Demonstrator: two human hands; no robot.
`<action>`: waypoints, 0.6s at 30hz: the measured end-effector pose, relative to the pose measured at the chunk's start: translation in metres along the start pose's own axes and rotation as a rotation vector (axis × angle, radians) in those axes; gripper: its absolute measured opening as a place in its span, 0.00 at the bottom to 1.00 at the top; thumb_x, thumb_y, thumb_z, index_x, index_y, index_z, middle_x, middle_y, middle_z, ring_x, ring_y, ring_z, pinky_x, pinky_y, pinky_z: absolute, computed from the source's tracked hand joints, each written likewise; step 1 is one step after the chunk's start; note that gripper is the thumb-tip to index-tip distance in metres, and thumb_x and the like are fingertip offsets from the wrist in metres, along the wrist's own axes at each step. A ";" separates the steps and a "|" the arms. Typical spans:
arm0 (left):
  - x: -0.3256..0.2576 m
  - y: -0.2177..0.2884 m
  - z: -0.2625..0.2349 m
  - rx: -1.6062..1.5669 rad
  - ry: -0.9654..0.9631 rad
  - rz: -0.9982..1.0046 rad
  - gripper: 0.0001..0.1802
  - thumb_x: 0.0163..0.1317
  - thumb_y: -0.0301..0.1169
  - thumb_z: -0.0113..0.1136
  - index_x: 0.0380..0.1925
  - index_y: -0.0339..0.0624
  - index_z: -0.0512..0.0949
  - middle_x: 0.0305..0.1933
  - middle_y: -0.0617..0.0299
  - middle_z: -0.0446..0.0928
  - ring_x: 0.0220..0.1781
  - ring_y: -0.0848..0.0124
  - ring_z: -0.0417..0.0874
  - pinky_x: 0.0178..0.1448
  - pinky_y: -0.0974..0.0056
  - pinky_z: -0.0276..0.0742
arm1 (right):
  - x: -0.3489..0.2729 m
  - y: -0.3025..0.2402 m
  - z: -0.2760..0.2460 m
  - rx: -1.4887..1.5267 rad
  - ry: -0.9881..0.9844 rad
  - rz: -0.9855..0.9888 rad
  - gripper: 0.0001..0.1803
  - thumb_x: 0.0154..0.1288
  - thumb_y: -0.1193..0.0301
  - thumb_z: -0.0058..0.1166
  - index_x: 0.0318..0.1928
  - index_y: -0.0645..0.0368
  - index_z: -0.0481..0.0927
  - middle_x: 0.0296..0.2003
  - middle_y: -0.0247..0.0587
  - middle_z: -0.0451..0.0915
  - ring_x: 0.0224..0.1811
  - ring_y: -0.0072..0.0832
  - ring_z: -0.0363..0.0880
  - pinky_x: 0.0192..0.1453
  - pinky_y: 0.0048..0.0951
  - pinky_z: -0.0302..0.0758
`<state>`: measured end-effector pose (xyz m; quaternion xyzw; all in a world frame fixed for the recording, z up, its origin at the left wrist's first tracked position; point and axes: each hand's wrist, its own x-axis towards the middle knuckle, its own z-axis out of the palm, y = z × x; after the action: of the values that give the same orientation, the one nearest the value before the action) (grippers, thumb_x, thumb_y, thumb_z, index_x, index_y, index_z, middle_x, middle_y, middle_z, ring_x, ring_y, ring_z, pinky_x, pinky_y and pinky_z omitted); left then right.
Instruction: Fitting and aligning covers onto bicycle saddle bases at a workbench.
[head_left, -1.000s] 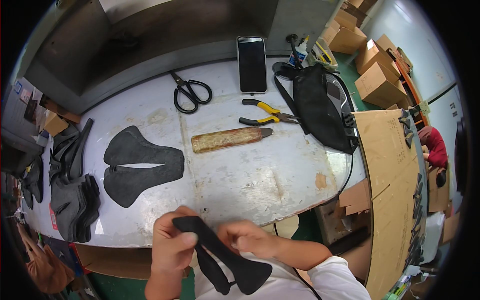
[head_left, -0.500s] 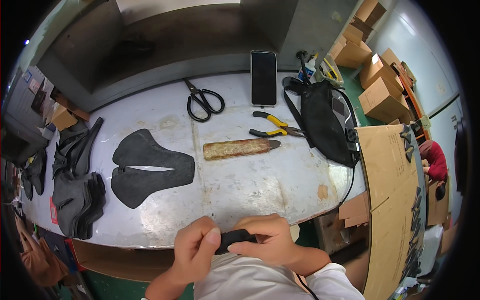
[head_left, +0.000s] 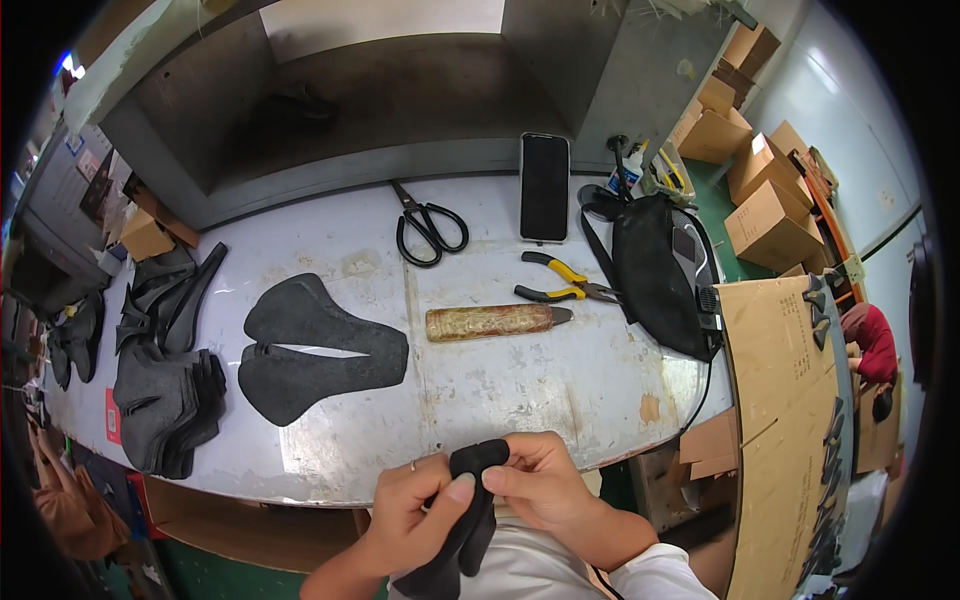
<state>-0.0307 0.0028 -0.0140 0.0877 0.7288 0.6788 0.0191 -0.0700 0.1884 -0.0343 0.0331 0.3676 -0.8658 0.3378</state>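
Both hands hold one black, long foam piece (head_left: 470, 520) close to my body, below the near edge of the worn white table (head_left: 560, 390). My left hand (head_left: 415, 505) wraps its lower part, thumb pressed on the upper end. My right hand (head_left: 535, 485) pinches the upper end from the right. The piece hangs downward between the hands. On the table ahead lies a flat black saddle-shaped foam cover (head_left: 315, 345) with a slit along its middle.
Black scissors (head_left: 430, 225), a dark phone (head_left: 545, 185), yellow-handled pliers (head_left: 560, 290), a brown-handled tool (head_left: 490, 322) and a black bag (head_left: 655, 275) lie on the table. Stacks of black foam pieces (head_left: 165, 395) sit at left. A cardboard sheet (head_left: 790, 420) and boxes (head_left: 765, 200) stand at right.
A second ago the black piece was spread wide between my hands. Now it is bunched and upright, with both hands close together at its upper end.
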 end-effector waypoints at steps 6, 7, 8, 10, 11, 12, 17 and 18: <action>0.000 -0.004 0.004 -0.155 0.066 -0.026 0.18 0.71 0.35 0.53 0.23 0.35 0.74 0.25 0.71 0.74 0.26 0.81 0.67 0.29 0.70 0.64 | 0.002 -0.006 0.014 0.160 -0.023 0.101 0.07 0.64 0.79 0.60 0.41 0.69 0.82 0.35 0.42 0.84 0.35 0.24 0.82 0.39 0.23 0.77; 0.000 -0.004 0.006 -0.234 0.070 -0.130 0.17 0.71 0.35 0.54 0.25 0.34 0.75 0.24 0.71 0.74 0.27 0.80 0.69 0.29 0.69 0.65 | 0.002 -0.007 0.013 0.153 -0.010 0.078 0.08 0.64 0.78 0.61 0.42 0.69 0.82 0.35 0.42 0.84 0.35 0.24 0.81 0.39 0.23 0.77; -0.002 -0.004 0.002 -0.234 0.069 -0.128 0.17 0.71 0.35 0.54 0.25 0.34 0.75 0.24 0.71 0.74 0.27 0.80 0.69 0.29 0.69 0.65 | 0.001 -0.007 0.012 0.147 0.001 0.055 0.08 0.64 0.78 0.61 0.42 0.69 0.82 0.35 0.42 0.84 0.35 0.24 0.81 0.40 0.23 0.78; -0.005 0.002 -0.010 -0.551 -0.151 -0.468 0.15 0.69 0.35 0.56 0.27 0.34 0.76 0.22 0.66 0.74 0.26 0.79 0.70 0.30 0.69 0.65 | -0.002 -0.004 0.005 0.038 0.008 -0.005 0.08 0.64 0.78 0.61 0.43 0.69 0.82 0.36 0.40 0.84 0.35 0.24 0.81 0.42 0.23 0.78; -0.002 0.012 -0.005 -0.448 -0.138 -0.340 0.14 0.66 0.33 0.61 0.26 0.33 0.77 0.20 0.64 0.74 0.23 0.79 0.70 0.28 0.69 0.65 | -0.004 -0.003 0.004 -0.070 0.018 -0.063 0.09 0.65 0.77 0.60 0.43 0.69 0.81 0.36 0.39 0.84 0.35 0.24 0.81 0.43 0.23 0.78; -0.002 0.017 -0.002 -0.448 -0.142 -0.341 0.14 0.66 0.33 0.61 0.26 0.33 0.77 0.20 0.64 0.74 0.23 0.79 0.70 0.28 0.69 0.65 | -0.004 -0.004 0.005 -0.068 0.020 -0.065 0.09 0.65 0.77 0.60 0.43 0.69 0.81 0.36 0.39 0.84 0.35 0.24 0.81 0.43 0.23 0.78; -0.005 0.032 -0.001 0.045 0.025 -0.090 0.10 0.59 0.28 0.68 0.24 0.34 0.80 0.18 0.63 0.74 0.20 0.78 0.71 0.25 0.70 0.65 | 0.006 -0.005 0.030 -0.801 0.278 -0.827 0.11 0.62 0.79 0.60 0.45 0.70 0.81 0.37 0.47 0.85 0.38 0.34 0.84 0.45 0.34 0.79; -0.005 0.034 -0.002 0.067 0.091 -0.008 0.09 0.58 0.27 0.69 0.24 0.34 0.80 0.18 0.63 0.74 0.19 0.77 0.72 0.25 0.70 0.65 | -0.002 -0.004 0.027 -0.799 0.278 -0.830 0.11 0.62 0.79 0.60 0.45 0.70 0.81 0.37 0.47 0.85 0.38 0.34 0.84 0.45 0.34 0.79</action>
<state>-0.0229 0.0021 0.0195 0.0542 0.7514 0.6574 -0.0142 -0.0659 0.1739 -0.0114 -0.1303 0.6882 -0.7075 -0.0942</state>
